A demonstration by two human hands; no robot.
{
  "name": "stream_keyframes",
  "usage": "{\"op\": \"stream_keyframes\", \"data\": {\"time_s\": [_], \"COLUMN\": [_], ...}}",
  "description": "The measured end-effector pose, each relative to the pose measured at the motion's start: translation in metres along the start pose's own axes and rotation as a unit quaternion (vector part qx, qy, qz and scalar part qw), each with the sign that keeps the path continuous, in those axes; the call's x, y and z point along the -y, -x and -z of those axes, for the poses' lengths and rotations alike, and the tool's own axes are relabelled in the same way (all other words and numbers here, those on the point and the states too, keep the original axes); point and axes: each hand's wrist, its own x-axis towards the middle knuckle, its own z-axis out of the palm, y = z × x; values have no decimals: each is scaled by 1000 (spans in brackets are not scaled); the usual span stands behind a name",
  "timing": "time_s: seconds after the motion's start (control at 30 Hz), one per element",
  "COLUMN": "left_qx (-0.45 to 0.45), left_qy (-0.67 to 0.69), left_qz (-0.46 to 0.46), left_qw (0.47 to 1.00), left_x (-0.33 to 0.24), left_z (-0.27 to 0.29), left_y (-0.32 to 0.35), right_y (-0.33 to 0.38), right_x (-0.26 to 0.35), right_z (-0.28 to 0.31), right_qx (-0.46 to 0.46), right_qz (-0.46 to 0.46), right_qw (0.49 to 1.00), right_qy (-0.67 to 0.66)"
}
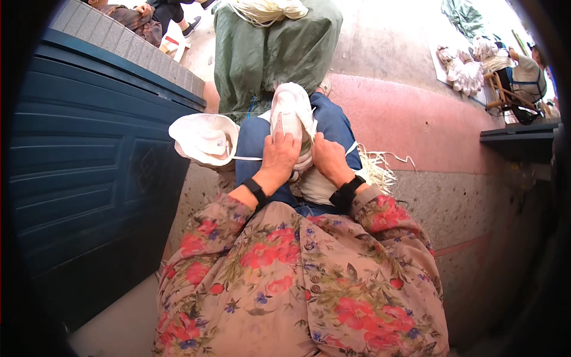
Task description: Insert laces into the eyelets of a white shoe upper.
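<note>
A white glove-like knitted piece (291, 110) lies along my lap on blue trousers (333, 122). My left hand (279, 156) presses on its near end, fingers closed over the fabric. My right hand (329, 157) grips the same piece from the right side. Both wrists wear black bands. A white hat (205, 138) lies by my left knee, with a white string running from it toward my hands. Loose white threads (376, 166) spill out beside my right thigh.
A dark blue panelled door (89, 166) fills the left. A green sack (267, 50) topped with white yarn stands in front of my knees. Far right, another person sits on a wooden chair (505, 92) beside a pile of white pieces (464, 71). Someone's legs show top left.
</note>
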Motion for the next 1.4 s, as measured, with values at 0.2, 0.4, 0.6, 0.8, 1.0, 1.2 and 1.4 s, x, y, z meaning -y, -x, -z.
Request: {"op": "stream_keyframes", "data": {"time_s": [0.2, 0.4, 0.6, 0.8, 1.0, 1.2, 1.4], "left_qx": [12, -39, 21, 25, 139, 101, 184], "left_qy": [-74, -17, -28, 230, 840, 554, 585], "left_qz": [-64, -139, -104, 53, 338, 255, 200], "left_qw": [995, 989, 994, 971, 402, 786, 765], "left_x": [4, -12, -18, -2, -7, -5, -14], "left_z": [-21, 9, -2, 10, 53, 24, 35], "left_y": [-13, -23, -19, -13, -23, 2, 2], "right_y": [2, -2, -34, -45, -3, 21, -6], "right_x": [-3, -17, -9, 20, 21, 10, 10], "right_z": [0, 7, 120, 205, 77, 37, 50], "right_qx": [-7, 0, 36, 15, 228, 267, 218], "right_qz": [1, -48, -250, -52, -153, -26, -273], "right_qw": [999, 990, 710, 838, 867, 865, 535], "right_qy": [-42, -132, -658, -542, -415, -424, -769]}}
